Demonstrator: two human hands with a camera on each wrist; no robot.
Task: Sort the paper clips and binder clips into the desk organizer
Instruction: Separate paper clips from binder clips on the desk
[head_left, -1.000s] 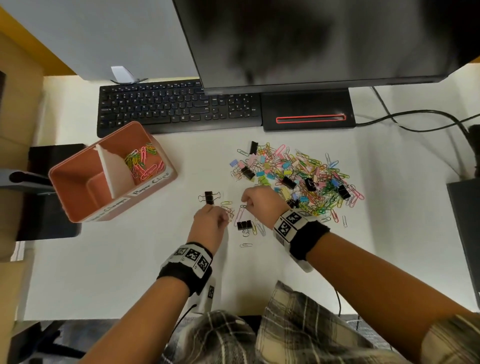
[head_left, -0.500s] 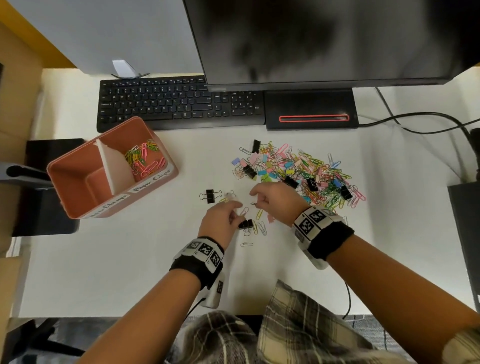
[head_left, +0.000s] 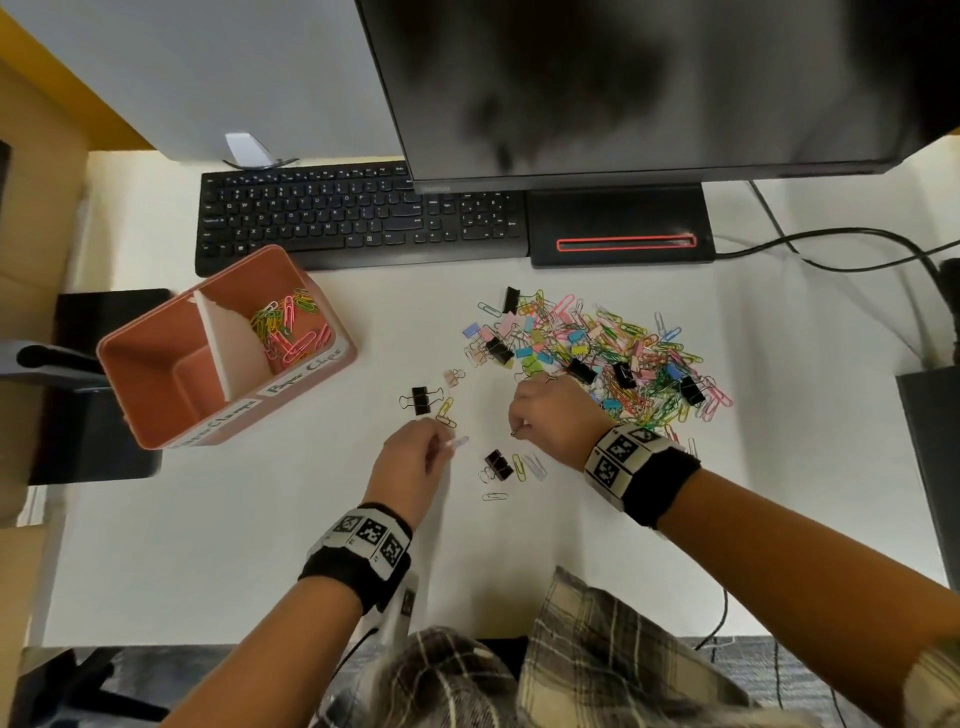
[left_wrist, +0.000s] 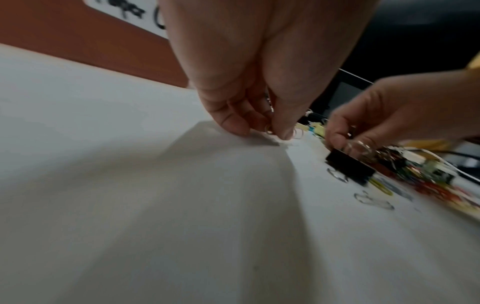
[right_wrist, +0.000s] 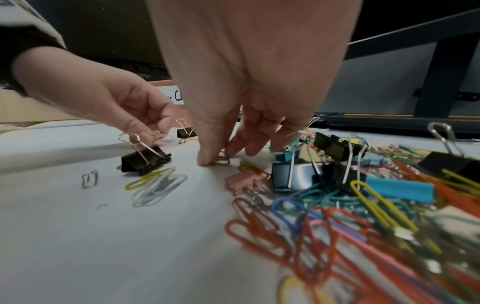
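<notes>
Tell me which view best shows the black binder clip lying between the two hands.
The right wrist view: the binder clip sits sharp and whole, both wire handles raised, beside a yellow paper clip. The head view shows it small from above. The left wrist view shows it blurred under the right hand.

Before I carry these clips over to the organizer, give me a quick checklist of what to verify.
1. Left hand grip on the pale paper clip: ok, pinched at the fingertips.
2. Right hand grip on the greenish paper clip: cannot tell; the fingertips pinch it, but it lies against the desk.
3. No extra clip tangled in either grip: cannot tell, too blurred.
4. Room in the paper-clip compartment of the organizer: ok, only partly filled.
5. Black binder clip near the left hand's route: ok, probably, if you lift above it.
</notes>
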